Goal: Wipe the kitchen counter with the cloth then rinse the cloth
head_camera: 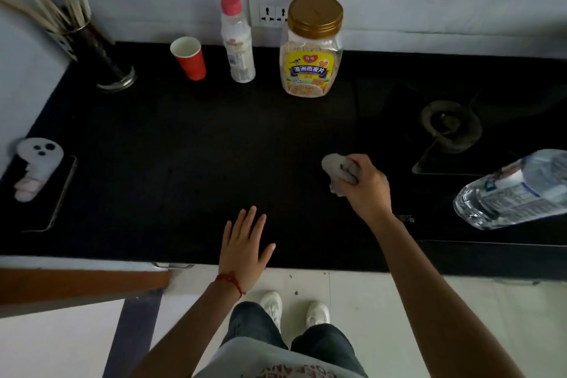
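We press our left hand [245, 247] flat on the black counter [184, 147] near its front edge, fingers spread and straight, holding nothing; a red string circles that wrist. Our right hand [366, 186] is curled into a fist around the grey cloth [337, 170], right of the counter's middle and just left of the gas burner [449, 126]. The cloth is bunched between the curled fingers [352, 173] and the palm, and its loose end sticks out past the knuckles toward the left and bulges below them (whether it touches the counter we cannot tell).

Along the back edge stand a red paper cup [188, 58], a bottle with a pink cap [237, 40] and a gold-lidded oat jar [311, 46], side by side but apart. A utensil holder [98, 55] fills the back left corner. By the left edge lies a phone [40, 172]. A clear water bottle [515, 190] lies on its side at the right edge, beside the burner.
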